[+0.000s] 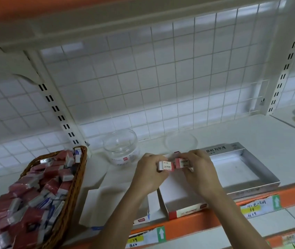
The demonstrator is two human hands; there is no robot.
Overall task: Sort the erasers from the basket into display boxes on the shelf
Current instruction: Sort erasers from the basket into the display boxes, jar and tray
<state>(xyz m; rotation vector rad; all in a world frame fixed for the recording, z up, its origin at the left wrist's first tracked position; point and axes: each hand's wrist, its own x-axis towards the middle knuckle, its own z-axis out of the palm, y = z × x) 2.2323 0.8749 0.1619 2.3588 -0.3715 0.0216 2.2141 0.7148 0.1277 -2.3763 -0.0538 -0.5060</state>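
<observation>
While held above the white display box (188, 212), the 2B eraser (166, 166) and pink eraser (181, 162) touch end to end.
Left hand (148, 175) pinches the first, right hand (201, 170) the second.

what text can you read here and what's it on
"2B": eraser in the left hand.
"로버 지우게": silver display box flap.
"1650": handwritten shelf tag.
Too blurred: jar label, red-edged box, other eraser.

2 hands (148, 174) (199, 169), 2 held erasers (166, 166) (182, 162), 1 basket (79, 178), 3 display boxes (107, 198) (184, 211) (240, 168), 1 jar (121, 150)
</observation>
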